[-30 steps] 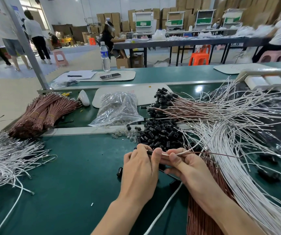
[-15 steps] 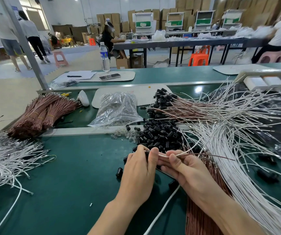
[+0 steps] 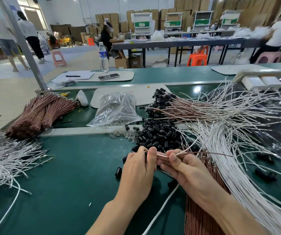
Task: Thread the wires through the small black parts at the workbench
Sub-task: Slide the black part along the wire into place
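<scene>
My left hand (image 3: 138,168) and my right hand (image 3: 185,167) meet over the green workbench (image 3: 68,167), just in front of a heap of small black parts (image 3: 158,133). My right hand pinches a white wire and a brown wire (image 3: 211,152) that run off to the right. My left hand's fingers curl round the wires' near ends (image 3: 161,155); a black part there is mostly hidden by the fingers. Loose white wires (image 3: 229,150) and brown wires (image 3: 202,209) lie to the right. Finished wires carrying black parts (image 3: 163,102) are stacked behind.
A clear bag (image 3: 116,111) of small pieces lies behind the heap. Bundled brown wires (image 3: 39,114) and a white wire pile (image 3: 5,160) fill the left side. Single black parts (image 3: 118,172) lie near my left hand. A water bottle (image 3: 103,56) stands at the back. People work beyond.
Both hands have shifted slightly away from me toward the black heap, keeping their hold on the wires. People in the background walked further left.
</scene>
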The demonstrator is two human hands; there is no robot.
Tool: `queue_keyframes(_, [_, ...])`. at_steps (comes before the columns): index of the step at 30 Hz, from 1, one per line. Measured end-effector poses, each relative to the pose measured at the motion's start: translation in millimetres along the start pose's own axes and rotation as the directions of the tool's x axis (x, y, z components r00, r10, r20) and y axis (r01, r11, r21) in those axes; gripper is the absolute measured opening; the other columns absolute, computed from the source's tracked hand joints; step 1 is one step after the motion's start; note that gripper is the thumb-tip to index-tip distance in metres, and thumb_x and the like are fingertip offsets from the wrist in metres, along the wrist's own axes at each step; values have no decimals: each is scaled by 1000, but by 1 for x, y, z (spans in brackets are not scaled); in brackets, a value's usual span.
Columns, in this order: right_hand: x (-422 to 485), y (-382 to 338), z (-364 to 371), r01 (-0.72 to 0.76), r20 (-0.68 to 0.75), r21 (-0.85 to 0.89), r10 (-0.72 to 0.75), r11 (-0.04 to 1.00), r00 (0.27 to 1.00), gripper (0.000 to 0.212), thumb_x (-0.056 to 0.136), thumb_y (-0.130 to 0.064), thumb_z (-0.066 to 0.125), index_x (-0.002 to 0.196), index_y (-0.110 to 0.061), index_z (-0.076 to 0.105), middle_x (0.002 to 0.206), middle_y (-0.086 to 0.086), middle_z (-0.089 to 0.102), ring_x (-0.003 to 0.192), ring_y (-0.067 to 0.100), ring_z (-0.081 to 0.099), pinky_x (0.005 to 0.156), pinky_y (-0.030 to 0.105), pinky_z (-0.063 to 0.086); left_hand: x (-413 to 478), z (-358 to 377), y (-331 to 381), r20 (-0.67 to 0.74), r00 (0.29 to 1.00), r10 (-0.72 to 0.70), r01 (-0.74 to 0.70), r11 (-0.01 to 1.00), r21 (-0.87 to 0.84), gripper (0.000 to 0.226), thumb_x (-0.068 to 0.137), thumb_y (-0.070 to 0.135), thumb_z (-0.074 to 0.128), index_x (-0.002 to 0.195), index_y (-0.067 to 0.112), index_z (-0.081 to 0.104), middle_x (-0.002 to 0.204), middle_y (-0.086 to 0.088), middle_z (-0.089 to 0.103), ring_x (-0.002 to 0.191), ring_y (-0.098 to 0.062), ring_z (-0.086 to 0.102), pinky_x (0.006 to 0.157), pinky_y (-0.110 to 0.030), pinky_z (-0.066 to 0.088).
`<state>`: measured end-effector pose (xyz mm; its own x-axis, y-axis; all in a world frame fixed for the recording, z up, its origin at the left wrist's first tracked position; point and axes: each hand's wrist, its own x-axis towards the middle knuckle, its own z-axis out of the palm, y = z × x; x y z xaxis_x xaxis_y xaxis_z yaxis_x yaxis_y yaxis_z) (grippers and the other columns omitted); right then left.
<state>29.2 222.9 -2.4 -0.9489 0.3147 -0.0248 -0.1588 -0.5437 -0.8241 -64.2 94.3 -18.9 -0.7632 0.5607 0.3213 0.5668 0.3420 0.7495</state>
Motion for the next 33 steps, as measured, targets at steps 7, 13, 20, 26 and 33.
queue_keyframes(7, [0, 2, 11, 29, -20, -107, -31, 994, 999, 27, 87, -36, 69, 105, -18, 80, 108, 15, 76, 87, 20, 73, 76, 23, 58, -2, 0, 4, -92, 995, 44, -43, 999, 17, 46, 95, 75, 15, 82, 39, 41, 79, 17, 58, 92, -1, 47, 77, -22, 39])
queue_keyframes(13, [-1, 4, 9, 63, -41, -343, -82, 937, 996, 52, 72, -60, 81, 105, -20, 81, 84, 3, 73, 80, 12, 66, 75, 21, 55, -2, 1, 6, -103, 988, 116, -102, 986, 134, 57, 96, 73, 9, 86, 30, 45, 81, 17, 53, 84, -5, 41, 74, -22, 29])
queue_keyframes(20, [0, 4, 8, 61, -33, -375, -79, 925, 996, 39, 78, -50, 78, 99, -18, 82, 87, -1, 72, 85, 9, 66, 78, 19, 53, -4, 1, 10, -63, 992, 110, -100, 985, 142, 44, 98, 65, 10, 73, 35, 29, 67, 16, 43, 83, -7, 44, 70, -25, 29])
queue_keyframes(26, [-1, 3, 9, 42, -5, -352, -46, 935, 999, 33, 85, -45, 74, 99, -17, 81, 92, 2, 75, 87, 13, 68, 78, 21, 55, -4, 1, 7, -64, 991, 119, -111, 986, 123, 50, 96, 72, 4, 78, 36, 33, 75, 16, 48, 90, 0, 44, 73, -24, 33])
queue_keyframes(33, [0, -11, -1, 125, -165, -193, -158, 973, 974, 34, 73, -35, 80, 100, -14, 82, 100, 14, 77, 82, 16, 73, 71, 21, 58, -1, -14, 7, -266, 963, -35, -32, 970, -242, 35, 94, 71, 30, 85, 41, 45, 69, 12, 54, 62, -10, 44, 58, -24, 35])
